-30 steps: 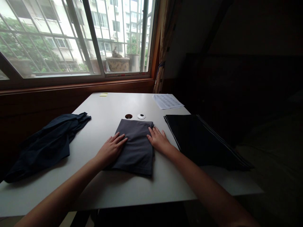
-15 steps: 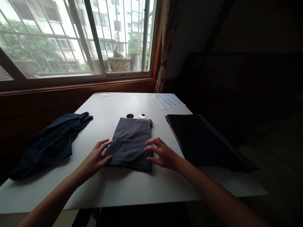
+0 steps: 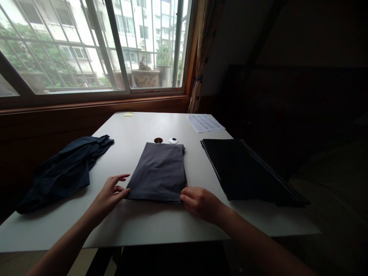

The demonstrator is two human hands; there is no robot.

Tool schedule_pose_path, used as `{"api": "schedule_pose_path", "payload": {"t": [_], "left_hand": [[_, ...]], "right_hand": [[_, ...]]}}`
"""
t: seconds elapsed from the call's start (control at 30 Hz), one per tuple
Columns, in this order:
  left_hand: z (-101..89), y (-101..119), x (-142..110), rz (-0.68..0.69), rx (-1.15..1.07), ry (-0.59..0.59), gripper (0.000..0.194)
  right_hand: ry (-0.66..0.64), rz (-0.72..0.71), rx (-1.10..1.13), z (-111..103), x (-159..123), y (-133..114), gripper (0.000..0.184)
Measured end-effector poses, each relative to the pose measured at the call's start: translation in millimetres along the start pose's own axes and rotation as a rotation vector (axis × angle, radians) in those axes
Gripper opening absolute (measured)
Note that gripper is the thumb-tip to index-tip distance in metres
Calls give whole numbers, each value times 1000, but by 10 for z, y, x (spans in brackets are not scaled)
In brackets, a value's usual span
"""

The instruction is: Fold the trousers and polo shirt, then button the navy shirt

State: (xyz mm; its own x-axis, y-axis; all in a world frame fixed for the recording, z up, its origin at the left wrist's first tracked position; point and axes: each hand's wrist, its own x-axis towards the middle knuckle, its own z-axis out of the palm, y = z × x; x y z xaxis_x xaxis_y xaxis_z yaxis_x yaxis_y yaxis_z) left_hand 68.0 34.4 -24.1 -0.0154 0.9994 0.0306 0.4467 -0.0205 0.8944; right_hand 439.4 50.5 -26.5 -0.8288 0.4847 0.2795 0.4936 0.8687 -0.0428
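A folded grey garment [image 3: 158, 172] lies flat on the white table [image 3: 161, 226], its kind hidden by the folding. At its near left corner is my left hand [image 3: 110, 191], thumb and a curled finger closed together on the cloth edge while the index finger stretches out above. My right hand [image 3: 199, 203] pinches the near right corner, its fingers pressed together.
Left of the garment lies a rumpled dark blue cloth [image 3: 63, 172]. A black folded garment with white stripes [image 3: 244, 172] is on the right. Behind are a cable hole [image 3: 158, 140], a round white cap [image 3: 173, 140], printed papers [image 3: 205, 122] and a yellow note [image 3: 128, 114].
Both hands have moved down to the near corners of the grey garment. My right hand has closed from spread fingers to a pinch. The garment's near edge now looks straighter.
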Motion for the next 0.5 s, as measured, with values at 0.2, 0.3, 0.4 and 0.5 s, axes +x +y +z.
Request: {"api": "schedule_pose_path", "payload": {"t": [0.2,0.3,0.4,0.5], "left_hand": [[29,117,-55,-28,-207,29,54],[35,191,-47,-66,-275,7,55],[26,326,-7,-57,-320,4,53],[9,483,38,-25,-355,7,50]], "right_hand": [[140,45,53,-258,-20,25,17],[211,69,82,-446,3,60,23],[280,96,86,-649,67,112,24],[338,118,63,-858,142,176,22]]}}
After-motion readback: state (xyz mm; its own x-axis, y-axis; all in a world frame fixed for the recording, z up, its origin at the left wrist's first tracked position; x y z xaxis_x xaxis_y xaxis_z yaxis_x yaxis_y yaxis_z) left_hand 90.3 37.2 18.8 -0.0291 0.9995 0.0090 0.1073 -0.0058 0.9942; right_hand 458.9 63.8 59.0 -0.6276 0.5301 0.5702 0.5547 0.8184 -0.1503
